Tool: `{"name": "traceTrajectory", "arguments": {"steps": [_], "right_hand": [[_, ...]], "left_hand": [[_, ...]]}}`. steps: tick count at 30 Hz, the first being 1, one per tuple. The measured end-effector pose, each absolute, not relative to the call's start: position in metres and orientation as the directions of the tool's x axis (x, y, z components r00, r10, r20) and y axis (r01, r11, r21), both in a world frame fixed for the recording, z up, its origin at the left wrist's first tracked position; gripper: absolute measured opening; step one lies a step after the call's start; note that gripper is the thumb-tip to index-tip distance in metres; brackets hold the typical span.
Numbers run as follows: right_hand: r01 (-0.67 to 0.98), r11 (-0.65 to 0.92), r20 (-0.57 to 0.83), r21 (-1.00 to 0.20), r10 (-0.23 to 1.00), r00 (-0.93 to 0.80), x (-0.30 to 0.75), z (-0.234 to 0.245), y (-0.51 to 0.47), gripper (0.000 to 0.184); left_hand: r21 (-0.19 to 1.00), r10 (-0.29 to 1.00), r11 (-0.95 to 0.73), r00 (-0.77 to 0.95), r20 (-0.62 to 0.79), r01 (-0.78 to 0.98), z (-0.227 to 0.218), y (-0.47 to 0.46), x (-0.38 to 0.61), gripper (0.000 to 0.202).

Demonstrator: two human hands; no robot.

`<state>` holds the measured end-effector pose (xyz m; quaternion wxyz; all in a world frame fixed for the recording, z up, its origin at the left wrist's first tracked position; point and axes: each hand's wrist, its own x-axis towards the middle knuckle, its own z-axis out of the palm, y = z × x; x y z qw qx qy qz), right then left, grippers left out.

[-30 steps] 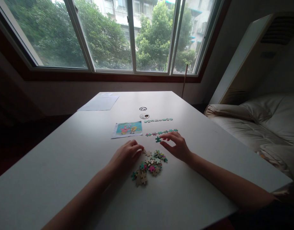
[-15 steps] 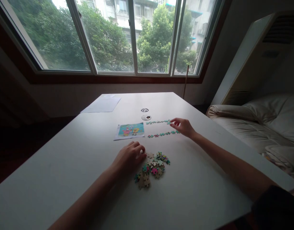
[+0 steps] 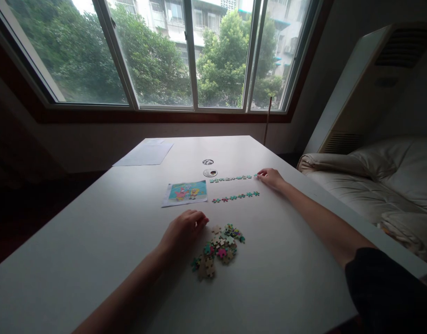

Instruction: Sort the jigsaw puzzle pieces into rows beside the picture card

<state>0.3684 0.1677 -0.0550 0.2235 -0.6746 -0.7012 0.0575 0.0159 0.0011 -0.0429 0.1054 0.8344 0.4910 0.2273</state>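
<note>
Your right hand [image 3: 271, 178] has shifted rightward, its fingers [image 3: 263, 172] pinching a greenish puzzle piece [image 3: 255, 175] just off the right end of the far row [image 3: 228, 179]. Your left hand [image 3: 185, 229] curls beside the puzzle pile [image 3: 221, 253] on the white surface [image 3: 290, 260], its grip impossible to tell, with the near row [image 3: 233, 197] and cartoon picture [image 3: 187, 191] beyond.

No text, label, brand, number or sign is showing legibly. Any lettering on the cartoon picture sheet [image 3: 187, 193] is appearing too small to read, the white papers [image 3: 144, 154] are looking too pale and distant, and the loose jigsaw pieces [image 3: 221, 253] are presenting no readable character.
</note>
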Motion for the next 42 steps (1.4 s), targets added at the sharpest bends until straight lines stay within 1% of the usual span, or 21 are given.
{"name": "traceTrajectory", "arguments": {"steps": [8, 15, 18, 21, 23, 25, 27, 28, 30, 33, 37, 42], "right_hand": [[0.924, 0.096, 0.2, -0.371, 0.98, -0.021, 0.363, -0.055, 0.169, 0.026], [0.928, 0.11, 0.212, -0.355, 0.977, -0.034, 0.362, -0.053, 0.17, 0.023], [0.922, 0.156, 0.261, -0.354, 0.963, -0.063, 0.352, -0.047, 0.16, 0.022], [0.9, 0.253, 0.332, -0.355, 0.934, -0.131, 0.33, -0.039, 0.138, 0.02], [0.873, 0.337, 0.376, -0.352, 0.905, -0.198, 0.31, -0.035, 0.116, 0.018], [0.833, 0.43, 0.413, -0.347, 0.868, -0.275, 0.288, -0.032, 0.089, 0.015], [0.73, 0.599, 0.492, -0.328, 0.768, -0.409, 0.268, -0.032, 0.061, 0.013], [0.689, 0.648, 0.513, -0.324, 0.733, -0.448, 0.259, -0.032, 0.048, 0.014], [0.607, 0.729, 0.538, -0.315, 0.665, -0.518, 0.245, -0.033, 0.024, 0.019], [0.546, 0.782, 0.574, -0.302, 0.606, -0.551, 0.233, -0.035, 0.003, 0.027], [0.55, 0.781, 0.606, -0.296, 0.599, -0.524, 0.229, -0.039, -0.005, 0.03], [0.546, 0.776, 0.614, -0.316, 0.605, -0.506, 0.23, -0.042, -0.005, 0.031]], "left_hand": [[0.37, 0.868, -0.492, 0.41, 0.282, 0.788, -0.043, -0.001, 0.016, 0.026], [0.414, 0.864, -0.501, 0.409, 0.294, 0.76, -0.043, -0.002, 0.017, 0.026], [0.474, 0.872, -0.489, 0.391, 0.296, 0.732, -0.043, -0.001, 0.019, 0.026], [0.605, 0.901, -0.434, 0.325, 0.287, 0.668, -0.041, 0.0, 0.022, 0.028], [0.732, 0.927, -0.371, 0.276, 0.255, 0.572, -0.04, 0.0, 0.025, 0.029], [0.852, 0.949, -0.291, 0.244, 0.2, 0.435, -0.039, 0.0, 0.028, 0.029], [0.928, 0.964, -0.208, 0.228, 0.139, 0.31, -0.037, -0.003, 0.032, 0.029], [0.949, 0.968, -0.172, 0.224, 0.113, 0.263, -0.037, -0.004, 0.035, 0.03], [0.972, 0.972, -0.125, 0.221, 0.079, 0.202, -0.034, -0.008, 0.039, 0.03], [0.98, 0.97, -0.114, 0.23, 0.075, 0.164, -0.031, -0.013, 0.043, 0.032], [0.982, 0.968, -0.117, 0.236, 0.079, 0.15, -0.031, -0.015, 0.044, 0.032], [0.983, 0.962, -0.119, 0.262, 0.08, 0.139, -0.035, -0.015, 0.044, 0.031]]}}
